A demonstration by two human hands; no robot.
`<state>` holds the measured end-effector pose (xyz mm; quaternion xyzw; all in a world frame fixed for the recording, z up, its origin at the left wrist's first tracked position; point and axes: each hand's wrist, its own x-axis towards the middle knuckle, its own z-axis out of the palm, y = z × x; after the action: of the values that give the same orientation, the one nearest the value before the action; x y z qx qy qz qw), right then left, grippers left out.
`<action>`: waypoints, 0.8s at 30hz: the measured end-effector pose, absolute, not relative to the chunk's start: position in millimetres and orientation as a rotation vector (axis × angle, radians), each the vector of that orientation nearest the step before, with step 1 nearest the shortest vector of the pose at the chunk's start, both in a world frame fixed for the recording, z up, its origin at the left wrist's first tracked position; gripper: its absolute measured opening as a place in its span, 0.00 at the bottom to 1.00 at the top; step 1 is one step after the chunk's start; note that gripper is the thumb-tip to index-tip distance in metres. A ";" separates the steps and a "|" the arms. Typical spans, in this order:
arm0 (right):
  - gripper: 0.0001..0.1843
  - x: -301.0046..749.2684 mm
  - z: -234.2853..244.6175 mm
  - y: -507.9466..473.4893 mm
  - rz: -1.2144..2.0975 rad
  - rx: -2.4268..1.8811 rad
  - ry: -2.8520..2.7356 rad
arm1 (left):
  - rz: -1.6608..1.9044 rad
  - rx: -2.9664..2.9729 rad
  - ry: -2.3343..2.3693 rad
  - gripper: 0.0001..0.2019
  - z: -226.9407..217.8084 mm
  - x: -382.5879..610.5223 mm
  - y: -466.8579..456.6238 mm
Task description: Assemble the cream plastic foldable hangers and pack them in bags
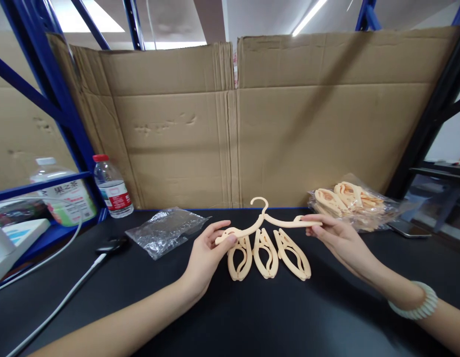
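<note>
A cream plastic folding hanger (pixel 252 228) is spread wide between my two hands, its hook pointing up. My left hand (pixel 205 253) pinches the end of its left arm between thumb and fingers. At the opposite end, my right hand (pixel 341 240) grips the tip of the right arm. Below it on the black table lie three folded hangers of the same kind: a left one (pixel 240 260), partly covered by my left hand and the held hanger, a middle one (pixel 266 254) and a right one (pixel 293 255).
A clear bag of folded hangers (pixel 349 198) lies at the back right by a phone (pixel 410 229). An empty-looking plastic bag (pixel 165 230) is left of centre. A red-capped bottle (pixel 113 188), a black device (pixel 111 245) with white cable and a cardboard wall (pixel 178 134) border the table.
</note>
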<state>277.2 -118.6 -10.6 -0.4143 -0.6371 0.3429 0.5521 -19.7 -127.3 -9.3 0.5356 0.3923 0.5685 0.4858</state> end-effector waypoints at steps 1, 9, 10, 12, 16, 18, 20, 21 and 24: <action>0.18 276.5 -10.2 -119.6 0.856 -0.954 -1.485 | 1.377 1.256 0.937 0.24 -6.9 -18.4 -129.8; 0.08 272.2 -8.9 -120.7 0.933 -0.764 -1.321 | 1.433 1.074 0.884 0.25 8.4 -13.3 -141.0; 0.10 270.3 -8.1 -121.9 0.938 -0.760 -1.296 | 1.430 1.077 0.891 0.25 8.3 -13.0 -141.5; 0.13 265.1 -6.6 -125.7 0.972 -0.759 -1.244 | 1.401 1.105 0.899 0.23 6.8 -11.8 -143.1; 0.15 253.8 -5.8 -136.8 1.111 -0.743 -1.277 | 1.301 1.189 0.926 0.20 4.1 -7.5 -149.7; 0.13 249.6 -4.7 -143.5 1.160 -0.769 -1.416 | 1.252 1.241 0.937 0.19 4.6 -4.8 -153.9; 0.10 246.1 -2.1 -151.1 1.203 -0.790 -1.595 | 1.212 1.290 0.922 0.19 5.7 -2.5 -157.6; 0.08 244.5 -0.4 -155.3 1.229 -0.787 -1.687 | 1.202 1.311 0.909 0.19 6.0 -1.6 -159.0; 0.10 240.3 3.7 -167.7 1.332 -0.736 -1.908 | 1.200 1.376 0.888 0.19 5.3 -0.7 -161.2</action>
<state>240.3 -167.7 3.7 -0.2833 -0.7343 0.5125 0.3433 -0.7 -161.2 5.3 0.5757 0.3716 0.5021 0.5277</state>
